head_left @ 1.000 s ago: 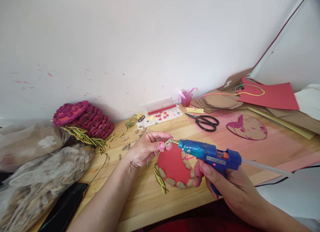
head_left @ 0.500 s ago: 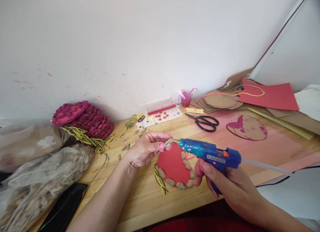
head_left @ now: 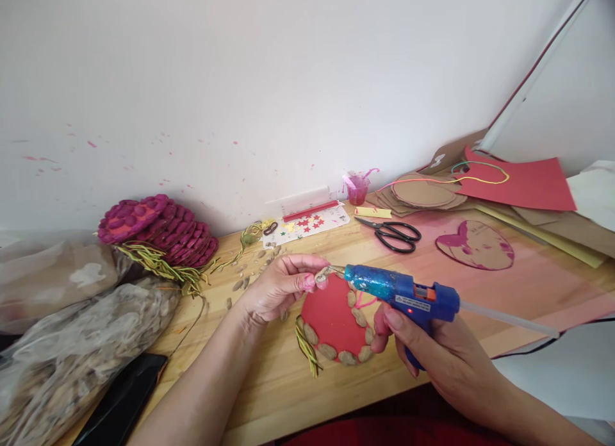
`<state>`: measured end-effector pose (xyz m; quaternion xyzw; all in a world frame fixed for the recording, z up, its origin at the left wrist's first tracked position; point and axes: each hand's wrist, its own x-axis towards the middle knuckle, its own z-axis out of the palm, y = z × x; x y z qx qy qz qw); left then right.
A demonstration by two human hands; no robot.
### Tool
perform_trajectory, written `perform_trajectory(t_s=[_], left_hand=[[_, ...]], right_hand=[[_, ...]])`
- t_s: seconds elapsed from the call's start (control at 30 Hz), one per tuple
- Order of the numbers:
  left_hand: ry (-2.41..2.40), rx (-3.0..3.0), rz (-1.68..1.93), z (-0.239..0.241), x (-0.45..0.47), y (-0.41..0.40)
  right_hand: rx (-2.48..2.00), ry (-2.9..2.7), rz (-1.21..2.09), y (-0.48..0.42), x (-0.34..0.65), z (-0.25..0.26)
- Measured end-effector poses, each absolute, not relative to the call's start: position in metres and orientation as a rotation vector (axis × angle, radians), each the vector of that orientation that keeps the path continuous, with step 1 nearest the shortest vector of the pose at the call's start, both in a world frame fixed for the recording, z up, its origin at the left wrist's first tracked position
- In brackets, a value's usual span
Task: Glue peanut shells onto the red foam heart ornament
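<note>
The left hand [head_left: 286,289] pinches a small brown shell [head_left: 321,278] between thumb and fingertips, up above the far edge of a red disc [head_left: 331,318]. The right hand [head_left: 432,356] is wrapped around the grip of a blue glue gun [head_left: 401,295], its nozzle [head_left: 339,270] pointing left at the shell; whether the tip touches it is too small to tell. A red light glows on the gun's side, and a pale glue stick [head_left: 509,319] juts from its back. The disc lies flat on the wooden worktop [head_left: 269,388], below and between the hands, with brown shells [head_left: 346,357] set along its near and right edges, a yellow-green tassel [head_left: 307,348] at its left and a pink loop [head_left: 367,300] at its right. More loose shells [head_left: 237,284] lie behind the left forearm. At far left, a stack of purple discs [head_left: 158,225] stands behind a clear bag [head_left: 91,343] of brown pieces, a black object [head_left: 122,401] beside the bag. Beyond the hands are a sheet of stars [head_left: 312,224], a pink-stained cup [head_left: 357,191], a yellow strip [head_left: 373,213] and black-handled scissors [head_left: 394,236]. To the right lie a paint-marked cardboard heart [head_left: 478,247], cardboard ovals [head_left: 423,193] and red paper [head_left: 523,186].
</note>
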<state>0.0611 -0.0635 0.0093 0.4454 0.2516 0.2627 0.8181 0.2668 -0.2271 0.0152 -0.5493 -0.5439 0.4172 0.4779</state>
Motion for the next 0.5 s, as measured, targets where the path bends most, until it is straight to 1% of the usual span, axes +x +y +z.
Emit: perform_trajectory(t_s=[0.2,0.5], left_hand=[[0.517,0.952,0.582,0.005,0.059,-0.062],[0.543,0.93,0.586,0.003,0.059,-0.062]], right_hand=[[-1.369,-1.328,1.026,-0.234,0.269,0.012],[-1.294,-1.348,1.105,-0.24,0.264,0.01]])
